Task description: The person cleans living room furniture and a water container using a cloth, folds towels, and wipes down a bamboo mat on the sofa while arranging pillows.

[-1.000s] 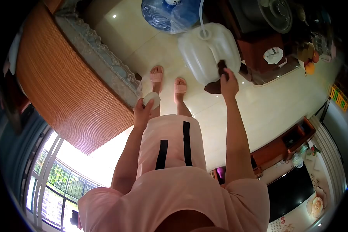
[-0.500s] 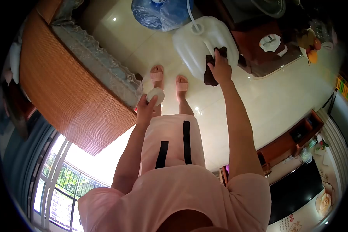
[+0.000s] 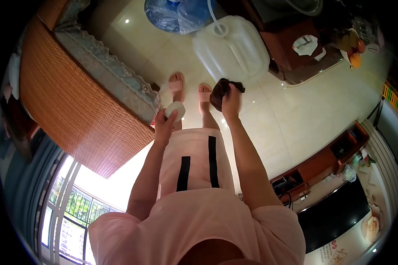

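My left hand grips a round white lid by its edge, in front of my legs. In my right hand is a bunched dark brown cloth, held above the floor near my slipper. A translucent white plastic jerrycan stands just beyond the cloth, apart from it. Its round opening has a pale hose leading into it from above.
A blue water bottle under clear plastic stands behind the jerrycan. On the left is a sofa with a woven mat. A dark wooden table with tissues stands at the upper right, and a wooden cabinet at the lower right.
My right hand has moved off the jerrycan, toward me and to the left, carrying the brown cloth with it. My left hand still holds the lid in nearly the same place.
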